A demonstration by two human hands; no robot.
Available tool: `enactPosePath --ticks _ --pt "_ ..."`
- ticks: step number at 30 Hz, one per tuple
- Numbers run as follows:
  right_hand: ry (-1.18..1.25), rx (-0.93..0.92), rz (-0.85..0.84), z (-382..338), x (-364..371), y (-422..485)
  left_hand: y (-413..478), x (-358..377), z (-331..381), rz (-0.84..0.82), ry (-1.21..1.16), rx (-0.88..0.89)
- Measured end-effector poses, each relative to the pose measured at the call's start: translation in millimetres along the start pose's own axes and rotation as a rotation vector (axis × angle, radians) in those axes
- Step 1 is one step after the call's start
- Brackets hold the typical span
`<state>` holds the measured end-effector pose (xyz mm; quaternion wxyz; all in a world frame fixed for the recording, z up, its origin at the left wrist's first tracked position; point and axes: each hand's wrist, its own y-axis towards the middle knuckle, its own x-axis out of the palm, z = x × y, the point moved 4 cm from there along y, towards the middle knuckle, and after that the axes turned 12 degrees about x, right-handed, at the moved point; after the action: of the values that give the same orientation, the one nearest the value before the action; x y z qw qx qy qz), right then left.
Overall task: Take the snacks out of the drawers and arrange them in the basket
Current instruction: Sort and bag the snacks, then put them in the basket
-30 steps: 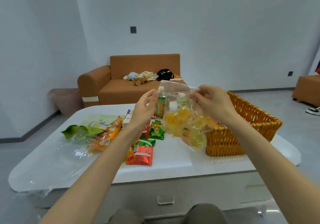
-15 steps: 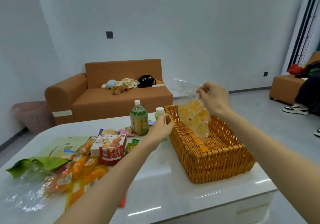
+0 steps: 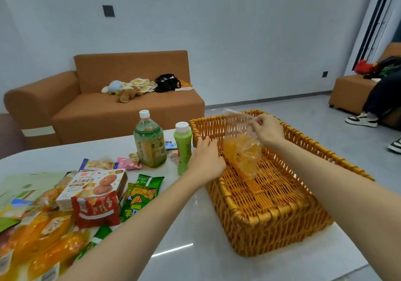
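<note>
A right hand (image 3: 265, 131) pinches the top of a clear bag (image 3: 243, 152) of orange snacks, which hangs below it, low inside the basket (image 3: 271, 213). The left hand (image 3: 206, 161), fingers fairly straight, rests on the rim just left of the bag. A green bottle (image 3: 183, 148) stands beside its knuckles.
</note>
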<state>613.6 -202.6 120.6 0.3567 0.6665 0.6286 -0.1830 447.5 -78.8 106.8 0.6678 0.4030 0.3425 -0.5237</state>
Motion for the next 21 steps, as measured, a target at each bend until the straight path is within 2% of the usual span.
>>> enactPosePath --ticks 5,8,10,11,15,18,21 --pt "-0.185 0.109 0.150 36 9 12 9 9 4 -0.048 0.080 0.000" --pt "-0.443 -0.134 0.165 33 16 12 7 10 6 -0.034 0.114 0.000" --pt "-0.693 -0.337 0.062 31 31 11 6 10 7 -0.035 0.133 0.001" --pt "-0.795 -0.378 -0.026 35 41 11 5 10 7 -0.039 0.134 0.000" --pt "-0.823 -0.205 -0.341 63 56 18 5 10 7 -0.039 0.128 0.001" --pt "-0.842 -0.136 -0.379 74 53 20 6 10 6 -0.037 0.126 -0.001" --pt "-0.759 -0.052 -0.445 75 54 21 6 10 5 -0.035 0.127 0.005"
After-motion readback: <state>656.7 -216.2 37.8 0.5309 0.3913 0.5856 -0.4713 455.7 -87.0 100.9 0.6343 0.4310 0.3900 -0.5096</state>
